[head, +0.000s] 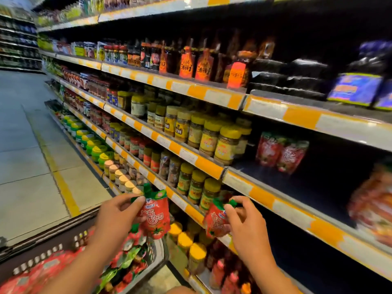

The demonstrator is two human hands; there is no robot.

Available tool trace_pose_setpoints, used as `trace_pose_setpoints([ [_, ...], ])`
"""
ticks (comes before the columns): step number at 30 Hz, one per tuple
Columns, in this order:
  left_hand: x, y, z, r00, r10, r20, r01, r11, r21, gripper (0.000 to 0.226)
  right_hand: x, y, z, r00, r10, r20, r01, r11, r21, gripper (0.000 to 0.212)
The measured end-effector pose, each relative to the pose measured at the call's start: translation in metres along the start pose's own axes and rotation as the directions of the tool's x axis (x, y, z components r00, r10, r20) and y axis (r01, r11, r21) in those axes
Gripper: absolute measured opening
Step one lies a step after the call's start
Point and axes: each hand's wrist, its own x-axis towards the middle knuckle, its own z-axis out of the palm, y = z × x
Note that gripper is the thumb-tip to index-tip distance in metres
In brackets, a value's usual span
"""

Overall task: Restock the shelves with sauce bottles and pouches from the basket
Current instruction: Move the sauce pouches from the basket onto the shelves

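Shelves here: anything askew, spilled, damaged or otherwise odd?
Nothing spilled or broken shows. The one oddity: two red pouches stand alone on a mostly bare stretch of shelf beside the tightly packed yellow-lidded jars. Each hand, left hand and right hand, pinches a matching pouch.

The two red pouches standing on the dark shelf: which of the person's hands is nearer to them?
Right. The right hand is below and left of the two red pouches, by the shelf edge; the left hand is farther left, over the basket.

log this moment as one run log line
left hand: holds red pouch | right hand: holds second pouch | basket: pouches left | phase: carrying to shelf
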Motion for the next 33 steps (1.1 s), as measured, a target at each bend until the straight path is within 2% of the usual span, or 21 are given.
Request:
trace_pose_setpoints([
  [2,-0.003,0.015,0.031,0.997,0.036,0.070,-0.036,0.999,-0.008,0.015,0.000,-0.005,-0.029,0.999,-0.013,-0.035,0.014,1.000,0.027,0.005],
  [4,-0.004,0.031,0.063,0.990,0.053,0.131,-0.050,0.998,-0.027,0.010,0.000,-0.013,-0.055,0.997,-0.031,-0.074,0.035,0.998,0.044,0.011],
  [7,-0.001,0.056,0.110,0.975,0.082,0.205,-0.072,0.996,-0.055,0.004,0.002,-0.028,-0.090,0.985,-0.098,-0.140,0.099,0.995,-0.003,0.022],
  [9,0.002,0.075,0.142,0.958,0.115,0.262,-0.105,0.993,-0.051,0.009,0.006,-0.034,-0.112,0.980,-0.128,-0.153,0.123,0.992,-0.041,0.015],
  [11,0.005,0.092,0.170,0.940,0.136,0.314,-0.123,0.991,-0.061,0.014,0.011,-0.036,-0.130,0.981,-0.123,-0.147,0.115,0.991,-0.066,0.020],
  [15,0.013,0.115,0.219,0.929,0.141,0.343,-0.130,0.990,-0.053,0.015,0.026,-0.040,-0.158,0.953,-0.164,-0.254,0.155,0.986,-0.052,0.026],
  [18,0.019,0.124,0.245,0.933,0.074,0.352,-0.059,0.997,-0.054,0.018,0.045,-0.037,-0.177,0.936,-0.103,-0.338,0.126,0.991,0.047,0.021],
  [21,0.026,0.127,0.263,0.934,-0.011,0.356,0.043,0.996,-0.083,0.018,0.064,-0.026,-0.190,0.924,0.026,-0.383,0.048,0.982,0.184,0.013],
  [24,0.035,0.126,0.281,0.942,-0.050,0.331,0.099,0.986,-0.132,0.016,0.083,-0.017,-0.195,0.889,0.155,-0.430,0.003,0.939,0.344,0.017],
  [28,0.044,0.119,0.307,0.946,0.016,0.323,0.016,0.995,-0.095,0.011,0.111,0.000,-0.194,0.846,0.290,-0.448,-0.042,0.873,0.485,0.033],
  [31,0.052,0.112,0.325,0.939,0.074,0.336,-0.065,0.997,-0.040,0.021,0.129,0.015,-0.189,0.831,0.320,-0.455,-0.086,0.882,0.464,0.036],
  [33,0.056,0.109,0.335,0.935,0.086,0.343,-0.096,0.995,0.012,0.019,0.139,0.022,-0.184,0.828,0.295,-0.476,-0.091,0.909,0.406,0.035],
])
